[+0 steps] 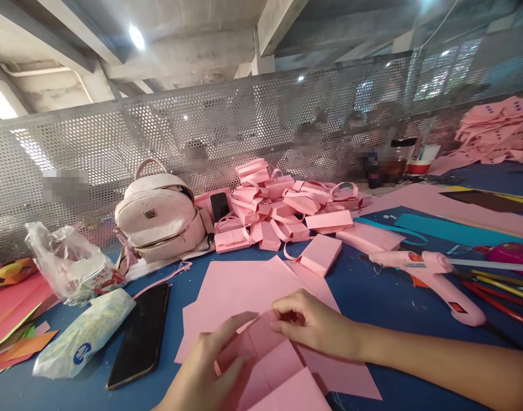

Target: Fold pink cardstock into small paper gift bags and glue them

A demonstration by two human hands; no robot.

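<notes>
A creased sheet of pink paper [270, 357], with fold lines across it and a raised far edge, lies at the bottom centre between my hands. My right hand [315, 325] pinches its far right edge, thumb against the curled fingers. Around the left edge is my left hand [216, 359], the thumb over the inner face and the index finger stretched along the far side; its other fingers are hidden. Flat pink sheets [236, 285] lie beneath and beyond. A small folded pink paper box [321, 255] with a strip handle sits just past them.
Pink paper boxes [282, 200] are heaped at the back. On the right lies a pink glue gun [433, 274] beside pens [505, 288]. Leftward are a phone [141, 334], a tissue pack [84, 334], a plastic bag [56, 257] and a backpack [159, 214]. A perforated metal screen [227, 114] stands behind.
</notes>
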